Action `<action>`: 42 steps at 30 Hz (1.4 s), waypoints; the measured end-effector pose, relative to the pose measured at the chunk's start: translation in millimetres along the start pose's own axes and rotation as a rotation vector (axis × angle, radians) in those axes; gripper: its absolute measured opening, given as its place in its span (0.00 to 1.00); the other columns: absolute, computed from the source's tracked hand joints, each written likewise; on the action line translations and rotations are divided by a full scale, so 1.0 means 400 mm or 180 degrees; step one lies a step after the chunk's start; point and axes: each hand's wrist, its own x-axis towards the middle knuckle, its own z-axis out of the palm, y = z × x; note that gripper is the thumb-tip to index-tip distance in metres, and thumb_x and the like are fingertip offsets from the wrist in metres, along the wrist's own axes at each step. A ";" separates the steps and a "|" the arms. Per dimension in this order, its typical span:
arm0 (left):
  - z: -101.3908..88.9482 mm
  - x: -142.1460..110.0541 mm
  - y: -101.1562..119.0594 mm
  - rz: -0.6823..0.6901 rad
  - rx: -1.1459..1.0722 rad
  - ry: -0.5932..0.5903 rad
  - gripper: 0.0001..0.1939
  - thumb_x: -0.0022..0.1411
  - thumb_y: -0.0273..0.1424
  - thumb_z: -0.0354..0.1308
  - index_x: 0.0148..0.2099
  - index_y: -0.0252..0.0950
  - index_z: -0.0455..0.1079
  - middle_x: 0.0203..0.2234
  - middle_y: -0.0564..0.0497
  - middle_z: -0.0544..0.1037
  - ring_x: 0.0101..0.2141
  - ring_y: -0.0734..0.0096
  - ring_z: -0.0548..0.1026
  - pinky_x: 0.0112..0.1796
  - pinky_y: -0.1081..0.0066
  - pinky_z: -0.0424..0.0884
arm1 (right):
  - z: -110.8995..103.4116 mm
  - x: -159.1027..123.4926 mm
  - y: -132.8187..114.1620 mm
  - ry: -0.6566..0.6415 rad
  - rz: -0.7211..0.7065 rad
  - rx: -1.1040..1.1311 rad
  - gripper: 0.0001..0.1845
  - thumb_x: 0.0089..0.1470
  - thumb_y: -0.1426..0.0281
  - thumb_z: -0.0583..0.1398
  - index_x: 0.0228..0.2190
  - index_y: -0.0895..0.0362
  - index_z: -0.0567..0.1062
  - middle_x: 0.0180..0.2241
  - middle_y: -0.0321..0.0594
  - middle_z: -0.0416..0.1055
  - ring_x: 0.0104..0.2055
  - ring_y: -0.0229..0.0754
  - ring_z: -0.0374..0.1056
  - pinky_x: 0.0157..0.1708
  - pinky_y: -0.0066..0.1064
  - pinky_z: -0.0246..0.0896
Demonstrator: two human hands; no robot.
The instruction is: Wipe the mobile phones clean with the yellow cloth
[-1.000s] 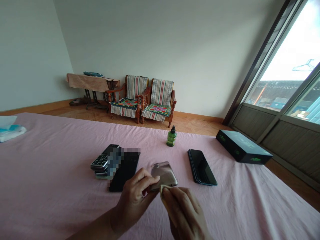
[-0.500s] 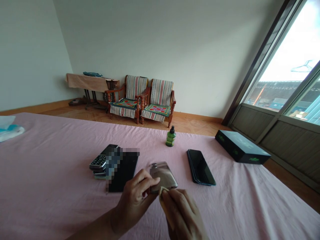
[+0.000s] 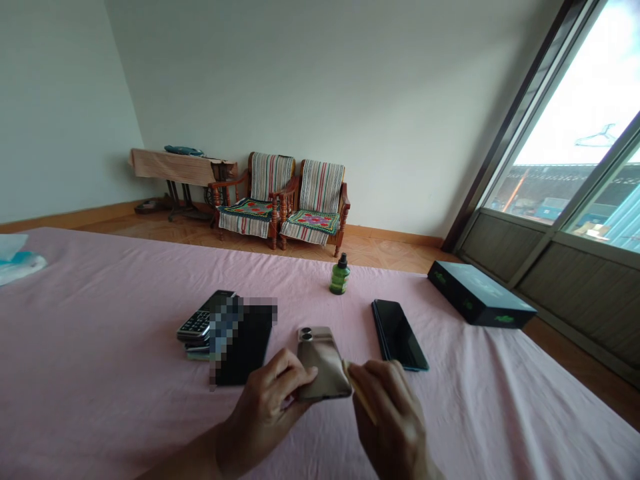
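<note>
Above the pink sheet (image 3: 130, 373), near the wearer's edge, the left hand (image 3: 265, 403) had a bronze phone (image 3: 325, 367) gripped at its near left corner, thumb on the back, fingers bent beneath. Phone's back faced up, camera lenses (image 3: 306, 335) at the far left corner; contact with the sheet could not be told.

Right hand (image 3: 393, 413): fingers closed on a folded yellowish cloth (image 3: 366, 400), its tip at the phone's right edge. Half a second earlier the cloth had been at the near edge, so the hand had shifted rightward. The phone had also turned, showing more of its back; the left grip looked the same.

Surroundings, same layout as before: stacked phones (image 3: 197, 327) and a flat black item (image 3: 250, 350), partly pixelated, to the left; green bottle (image 3: 339, 279) beyond; dark phone (image 3: 400, 337) to the right, black box (image 3: 480, 293) farther off.
</note>
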 end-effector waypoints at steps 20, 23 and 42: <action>-0.049 -0.050 0.002 -0.0916 -0.0135 -0.1332 0.27 0.47 0.16 0.66 0.49 0.41 0.69 0.44 0.51 0.70 0.46 0.63 0.70 0.49 0.65 0.68 | 0.073 -0.073 -0.034 -0.1412 -0.0224 0.0517 0.17 0.63 0.74 0.48 0.26 0.57 0.71 0.26 0.39 0.66 0.29 0.39 0.62 0.25 0.26 0.58; -0.051 -0.043 0.007 -0.1024 -0.0128 -0.1436 0.25 0.46 0.18 0.68 0.46 0.41 0.70 0.43 0.52 0.71 0.46 0.62 0.69 0.49 0.64 0.69 | 0.089 -0.055 -0.027 -0.1726 0.0096 0.0425 0.11 0.60 0.76 0.53 0.28 0.56 0.71 0.29 0.39 0.67 0.32 0.40 0.62 0.28 0.26 0.59; -0.066 -0.029 0.014 -0.1153 -0.0040 -0.1720 0.23 0.46 0.23 0.70 0.46 0.39 0.72 0.44 0.50 0.71 0.47 0.60 0.68 0.50 0.62 0.67 | 0.193 0.011 0.014 -0.1909 0.0604 -0.0030 0.11 0.56 0.81 0.55 0.26 0.56 0.70 0.31 0.37 0.66 0.35 0.40 0.58 0.32 0.30 0.49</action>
